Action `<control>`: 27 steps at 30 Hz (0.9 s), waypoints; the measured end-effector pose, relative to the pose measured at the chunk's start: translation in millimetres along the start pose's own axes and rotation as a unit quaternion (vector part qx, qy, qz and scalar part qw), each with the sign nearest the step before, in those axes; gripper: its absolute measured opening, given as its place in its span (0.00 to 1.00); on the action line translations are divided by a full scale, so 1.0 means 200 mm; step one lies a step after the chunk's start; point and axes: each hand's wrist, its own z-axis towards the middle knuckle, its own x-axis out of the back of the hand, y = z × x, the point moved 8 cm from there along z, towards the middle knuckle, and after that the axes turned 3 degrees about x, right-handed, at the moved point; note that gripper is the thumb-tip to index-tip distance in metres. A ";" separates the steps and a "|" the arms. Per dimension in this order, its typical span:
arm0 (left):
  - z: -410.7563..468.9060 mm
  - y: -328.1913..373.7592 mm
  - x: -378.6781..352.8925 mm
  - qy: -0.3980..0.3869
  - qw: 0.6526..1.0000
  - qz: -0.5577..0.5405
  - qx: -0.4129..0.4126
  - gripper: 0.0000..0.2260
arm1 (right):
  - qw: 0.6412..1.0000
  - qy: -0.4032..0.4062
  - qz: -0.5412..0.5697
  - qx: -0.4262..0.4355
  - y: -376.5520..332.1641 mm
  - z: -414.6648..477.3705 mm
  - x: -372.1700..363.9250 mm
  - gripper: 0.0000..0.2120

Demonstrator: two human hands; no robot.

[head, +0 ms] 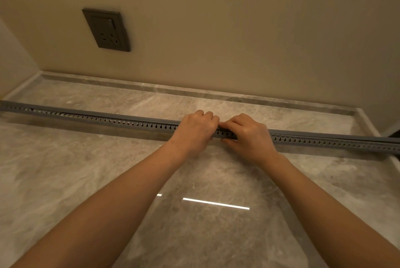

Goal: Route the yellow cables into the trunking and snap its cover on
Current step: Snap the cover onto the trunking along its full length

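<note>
Nearest, 2 bare forearms reach forward across the grey marble worktop (65, 181), over a bright strip of reflected light (216, 203). Just beyond, the left hand (194, 132) and the right hand (249, 135) sit almost touching at the middle of the trunking (108, 121). It lies flat on the worktop and runs from the left edge of view to the right.

The left hand's fingers are curled over the top of the trunking to its far side, gripping it. The right hand pinches it, thumb against the near wall and fingers bent over the top. Setting the 2 hands side by side likely lets the person squeeze the cover (324, 134) down a short stretch at a time, each hand steadying the part beside the other.

The trunking is a long, narrow grey plastic channel with a row of keyhole-shaped slots along its near wall. The cover, a plain grey strip, lies along its top. Toward the far left a thin dark gap shows beneath the strip, so it seems not yet snapped home there. No yellow cables show, and whether they lie inside cannot be told.

Behind, a low stone upstand (151, 87) meets the beige wall (238, 29), which carries a dark socket (106, 29).
</note>
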 end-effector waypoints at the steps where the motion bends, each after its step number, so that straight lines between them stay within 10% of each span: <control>1: 0.00 0.00 0.00 -0.007 1.000 0.004 -0.001 0.10 | 1.000 0.002 -0.007 0.003 0.00 -0.01 0.01 0.15; 27: 0.01 0.03 0.01 0.021 0.997 -0.034 0.067 0.15 | 0.997 -0.049 -0.048 0.023 0.08 0.01 0.00 0.16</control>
